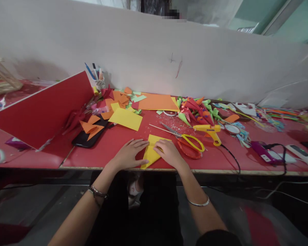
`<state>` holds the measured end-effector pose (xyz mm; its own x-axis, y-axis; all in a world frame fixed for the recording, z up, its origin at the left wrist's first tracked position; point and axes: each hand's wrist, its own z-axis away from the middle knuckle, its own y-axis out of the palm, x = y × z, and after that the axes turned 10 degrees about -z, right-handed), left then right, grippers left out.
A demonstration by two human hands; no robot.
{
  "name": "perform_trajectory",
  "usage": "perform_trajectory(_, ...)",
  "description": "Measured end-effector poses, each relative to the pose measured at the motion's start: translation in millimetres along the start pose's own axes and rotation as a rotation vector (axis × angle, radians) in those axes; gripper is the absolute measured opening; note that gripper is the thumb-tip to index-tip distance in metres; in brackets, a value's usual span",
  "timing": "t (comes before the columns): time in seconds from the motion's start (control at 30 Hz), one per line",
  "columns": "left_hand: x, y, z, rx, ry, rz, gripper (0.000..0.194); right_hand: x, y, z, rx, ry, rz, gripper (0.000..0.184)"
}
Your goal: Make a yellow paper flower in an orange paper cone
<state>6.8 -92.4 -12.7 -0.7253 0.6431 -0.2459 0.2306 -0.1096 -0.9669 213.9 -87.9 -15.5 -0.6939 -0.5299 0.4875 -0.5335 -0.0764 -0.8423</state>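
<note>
A sheet of yellow paper (149, 155), partly folded, lies at the table's front edge between my hands. My left hand (130, 153) rests flat at its left side, fingers stretched out and thumb touching the lower part. Curled fingers of my right hand (168, 152) press on the paper's right side and cover part of the fold. Just right of that hand lie scissors (187, 140) with yellow and red handles, a thin stick (160, 128) beside their blades. Another yellow sheet (126, 118) lies flat beyond my left hand.
A yellow glue gun (209, 131) stands right of the scissors, its cord running off the front edge. Folded paper cones (196, 111) are heaped behind. Orange folded pieces (91, 127) lie on a black phone (86, 138). A red board (48, 109) leans at left; a purple power strip (265, 152) sits right.
</note>
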Motion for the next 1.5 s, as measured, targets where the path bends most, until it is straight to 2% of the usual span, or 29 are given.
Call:
perform_trajectory(0.27, -1, 1.3, 0, -0.026, 0.004, -0.01, 0.065, 6, 3, -5, -0.035, 0.09, 0.081, 0.018)
perform_trajectory(1.07, 3, 3.1, 1, 0.016, 0.005, -0.081, 0.065, 10, 13, -11, -0.065, 0.227, 0.175, 0.016)
perform_trajectory(1.37, 4, 2.8, 1, 0.005, 0.014, -0.07, 0.077, 11, 15, -9, -0.122, 0.255, 0.229, 0.016)
perform_trajectory(1.5, 3, 0.8, 3, -0.007, 0.031, -0.066, 0.07, 12, 16, -8, -0.118, 0.246, 0.237, 0.016)
